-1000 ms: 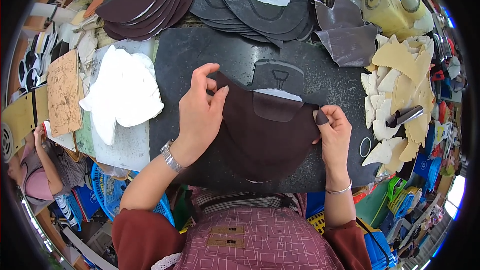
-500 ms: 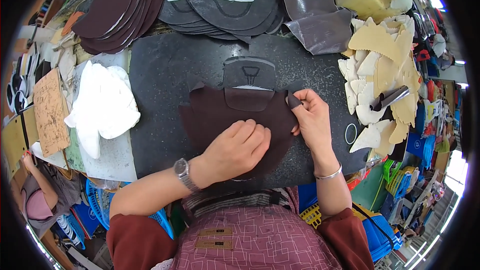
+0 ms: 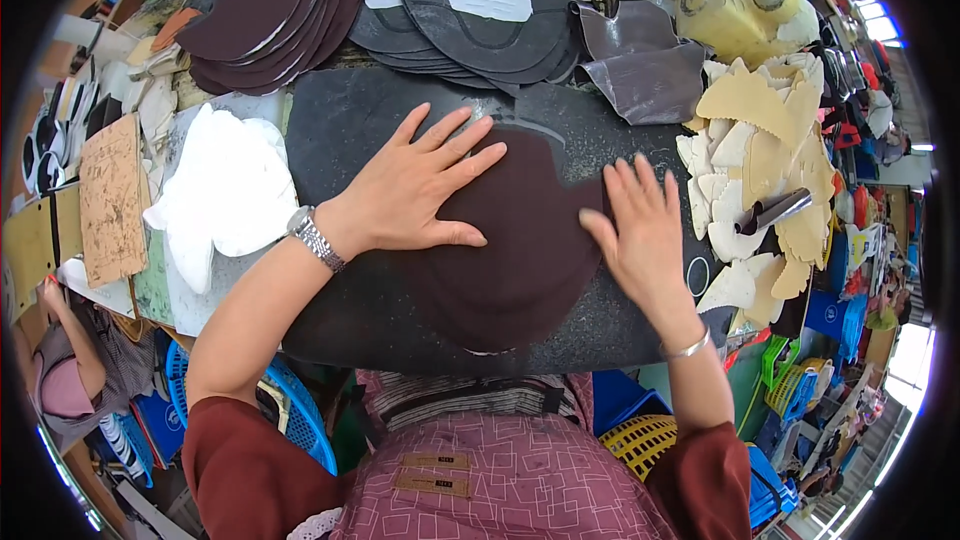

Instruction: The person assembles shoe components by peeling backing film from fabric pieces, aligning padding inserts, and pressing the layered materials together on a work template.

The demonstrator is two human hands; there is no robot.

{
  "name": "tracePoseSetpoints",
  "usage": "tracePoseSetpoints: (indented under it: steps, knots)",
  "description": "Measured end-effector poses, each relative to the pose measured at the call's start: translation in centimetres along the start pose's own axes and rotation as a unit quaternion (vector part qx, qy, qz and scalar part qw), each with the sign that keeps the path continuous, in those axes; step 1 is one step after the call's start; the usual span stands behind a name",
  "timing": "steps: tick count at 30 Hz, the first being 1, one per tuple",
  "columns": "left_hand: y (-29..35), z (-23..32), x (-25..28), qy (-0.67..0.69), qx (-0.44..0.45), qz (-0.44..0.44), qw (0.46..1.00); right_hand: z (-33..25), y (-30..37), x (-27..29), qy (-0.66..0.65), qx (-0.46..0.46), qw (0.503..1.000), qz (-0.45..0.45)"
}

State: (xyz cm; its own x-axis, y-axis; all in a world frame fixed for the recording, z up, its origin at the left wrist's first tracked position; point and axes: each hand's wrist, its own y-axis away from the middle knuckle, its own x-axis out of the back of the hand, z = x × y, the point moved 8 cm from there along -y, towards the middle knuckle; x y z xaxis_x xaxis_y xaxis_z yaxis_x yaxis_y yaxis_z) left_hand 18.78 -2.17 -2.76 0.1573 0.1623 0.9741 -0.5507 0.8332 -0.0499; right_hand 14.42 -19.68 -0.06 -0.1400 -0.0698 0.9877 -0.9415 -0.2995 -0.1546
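Note:
A dark brown curved leather piece [image 3: 520,250] lies flat on the black work mat [image 3: 360,130]. My left hand [image 3: 415,185] rests palm down with fingers spread on the piece's upper left part. A watch sits on that wrist. My right hand [image 3: 640,230] lies flat, fingers together and pointing up, on the piece's right edge and the mat. A thin bracelet circles that wrist. Neither hand holds anything.
A stack of brown leather pieces [image 3: 270,15] and a stack of black pieces with white patches [image 3: 470,10] lie at the back. Grey scraps [image 3: 640,70] and cream cut pieces [image 3: 760,160] with a metal tool [image 3: 775,210] sit right. White pieces [image 3: 225,190] lie left.
The brown piece now covers the smaller black part that showed above it. My left hand moved up and left onto it; my right hand opened flat on its right edge.

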Motion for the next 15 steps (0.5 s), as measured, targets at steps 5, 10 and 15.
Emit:
tracePoseSetpoints:
  steps: [5,10,15]
  knots:
    - [1.1,0.3,0.9,-0.024,0.033,0.045,0.998,-2.0,-11.9,0.0,-0.271,0.08,0.944,0.171]
    - [8.4,1.9,6.9,0.035,0.094,0.235,0.967,-2.8,-16.4,-4.5,-0.276,0.043,0.957,0.074]
    - [20.9,-9.1,10.3,-0.032,0.398,0.255,0.881,3.0,-16.5,-4.9,-0.477,-0.114,0.867,0.089]
